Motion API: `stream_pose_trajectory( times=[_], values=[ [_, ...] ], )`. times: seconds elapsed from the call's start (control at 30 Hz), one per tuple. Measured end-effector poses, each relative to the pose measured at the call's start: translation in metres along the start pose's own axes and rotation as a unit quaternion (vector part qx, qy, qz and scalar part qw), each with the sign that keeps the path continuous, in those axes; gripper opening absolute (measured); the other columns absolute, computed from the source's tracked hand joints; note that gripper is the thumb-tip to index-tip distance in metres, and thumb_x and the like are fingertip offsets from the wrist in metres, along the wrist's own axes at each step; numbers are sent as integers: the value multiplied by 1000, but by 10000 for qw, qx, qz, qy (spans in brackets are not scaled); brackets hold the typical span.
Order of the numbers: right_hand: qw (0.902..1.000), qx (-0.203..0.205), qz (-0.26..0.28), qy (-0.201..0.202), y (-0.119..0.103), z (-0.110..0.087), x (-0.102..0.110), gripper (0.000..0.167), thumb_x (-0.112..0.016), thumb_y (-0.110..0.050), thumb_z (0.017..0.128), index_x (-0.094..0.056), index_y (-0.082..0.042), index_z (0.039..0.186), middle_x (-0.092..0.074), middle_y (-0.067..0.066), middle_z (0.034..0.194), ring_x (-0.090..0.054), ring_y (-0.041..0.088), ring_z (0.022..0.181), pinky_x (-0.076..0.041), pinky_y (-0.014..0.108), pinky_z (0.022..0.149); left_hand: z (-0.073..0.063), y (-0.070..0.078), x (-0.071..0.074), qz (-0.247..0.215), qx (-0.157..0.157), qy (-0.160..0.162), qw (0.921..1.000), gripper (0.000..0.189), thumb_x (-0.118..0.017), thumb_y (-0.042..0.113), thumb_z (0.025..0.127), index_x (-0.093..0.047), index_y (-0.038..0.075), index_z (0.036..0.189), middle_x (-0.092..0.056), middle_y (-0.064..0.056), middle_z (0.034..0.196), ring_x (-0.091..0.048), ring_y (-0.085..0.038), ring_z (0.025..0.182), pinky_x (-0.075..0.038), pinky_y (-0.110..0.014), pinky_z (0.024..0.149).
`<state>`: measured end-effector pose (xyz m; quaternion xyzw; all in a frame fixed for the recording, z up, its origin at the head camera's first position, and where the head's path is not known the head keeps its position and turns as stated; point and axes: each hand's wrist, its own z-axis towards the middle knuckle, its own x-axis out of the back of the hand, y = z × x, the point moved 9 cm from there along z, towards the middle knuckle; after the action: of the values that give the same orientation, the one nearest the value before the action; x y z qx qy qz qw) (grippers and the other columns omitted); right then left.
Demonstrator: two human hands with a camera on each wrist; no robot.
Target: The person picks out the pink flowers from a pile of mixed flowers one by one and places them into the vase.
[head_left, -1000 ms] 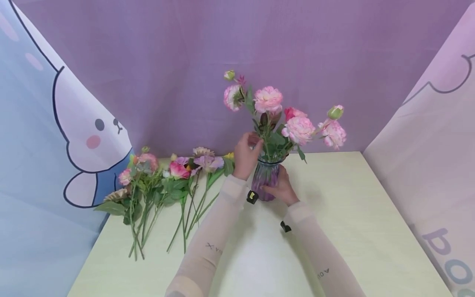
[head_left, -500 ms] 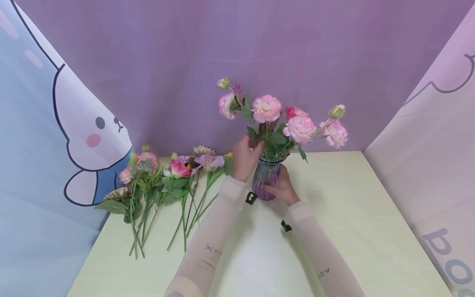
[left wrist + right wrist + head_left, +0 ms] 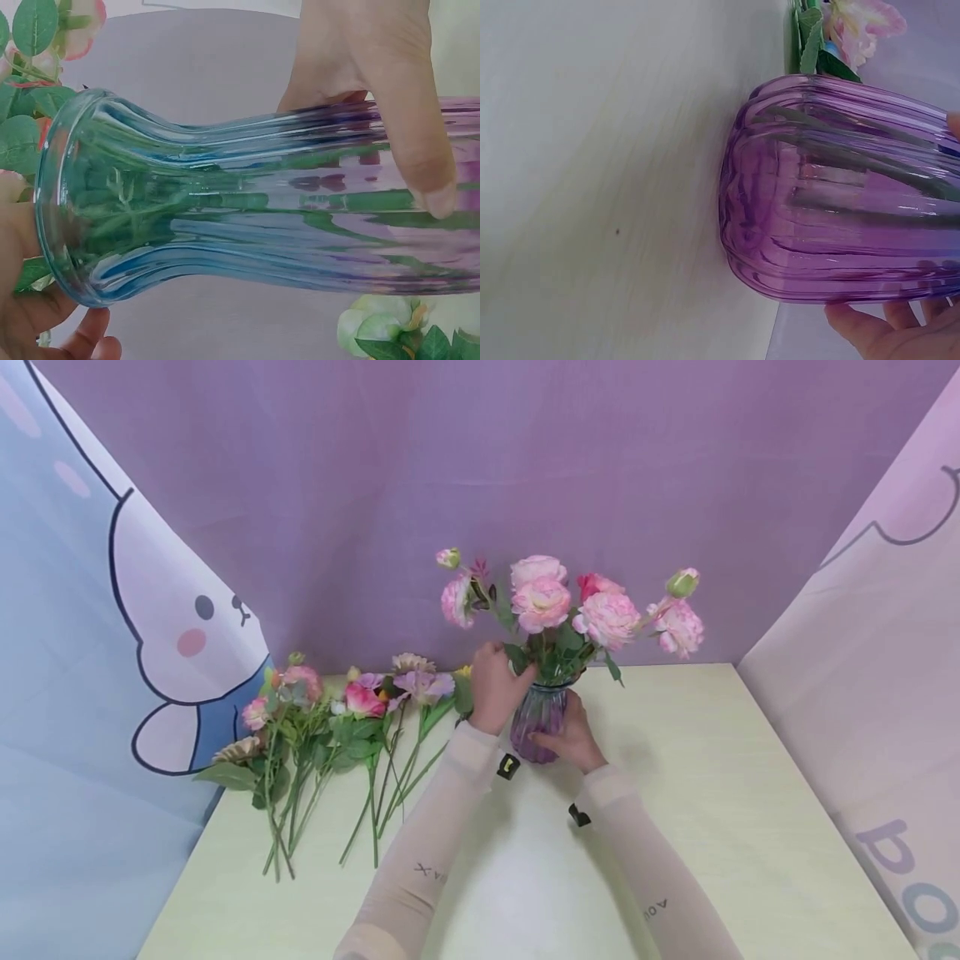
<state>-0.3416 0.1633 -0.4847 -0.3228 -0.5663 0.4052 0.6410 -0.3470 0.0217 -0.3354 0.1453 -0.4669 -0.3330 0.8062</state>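
A ribbed glass vase [image 3: 538,722], blue-green at the rim and purple below, stands upright on the table. My right hand [image 3: 573,739] grips its lower body, with the thumb [image 3: 420,150] across the front in the left wrist view; fingers [image 3: 870,330] curl along the side in the right wrist view. At the vase's mouth my left hand [image 3: 498,687] pinches the stem of a pink artificial flower [image 3: 540,604]; the pinch itself is mostly hidden. Other pink flowers [image 3: 609,620] with buds and green leaves rise from the vase. Stems [image 3: 232,200] show through the glass.
Several artificial flowers [image 3: 363,702] with long stems lie on the left part of the pale table [image 3: 697,777]. A purple curtain [image 3: 360,485] hangs close behind the vase. Printed cloths [image 3: 187,610] stand at both sides.
The pink flower and the bud at its left have sunk lower into the vase, uncovering another pink bloom behind. My left hand has moved slightly down; my right hand stays on the vase.
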Motion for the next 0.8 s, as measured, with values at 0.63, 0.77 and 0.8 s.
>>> stream_pose_trajectory(
  times=[0.63, 0.77, 0.8],
  values=[
    [9994, -298, 174, -51, 3, -2, -1, 104, -80, -12, 68, -11, 3, 144, -26, 30, 143, -28, 41, 133, -25, 50, 111, -17, -6, 17, -1188, -380, 140, 9921, 34, -73, 20, 82, -65, -4, 104, -60, -17, 107, -56, -32, 98, -44, -42, 85],
    [9994, -163, 304, 18, 2, -2, 0, 104, -81, -17, 67, -14, 4, 143, -27, 31, 142, -28, 43, 132, -24, 52, 111, -28, -18, 31, -1452, -398, 201, 9884, 33, -73, 15, 81, -63, -2, 108, -60, -18, 107, -55, -31, 95, -45, -43, 84],
    [9995, -65, 295, 85, 0, -3, 1, 103, -82, -19, 67, -16, 5, 142, -30, 31, 139, -30, 44, 130, -27, 52, 109, -30, -23, 35, -1458, -394, 229, 9883, 34, -73, 14, 82, -62, -3, 109, -60, -18, 107, -55, -32, 95, -45, -43, 83]
  ],
)
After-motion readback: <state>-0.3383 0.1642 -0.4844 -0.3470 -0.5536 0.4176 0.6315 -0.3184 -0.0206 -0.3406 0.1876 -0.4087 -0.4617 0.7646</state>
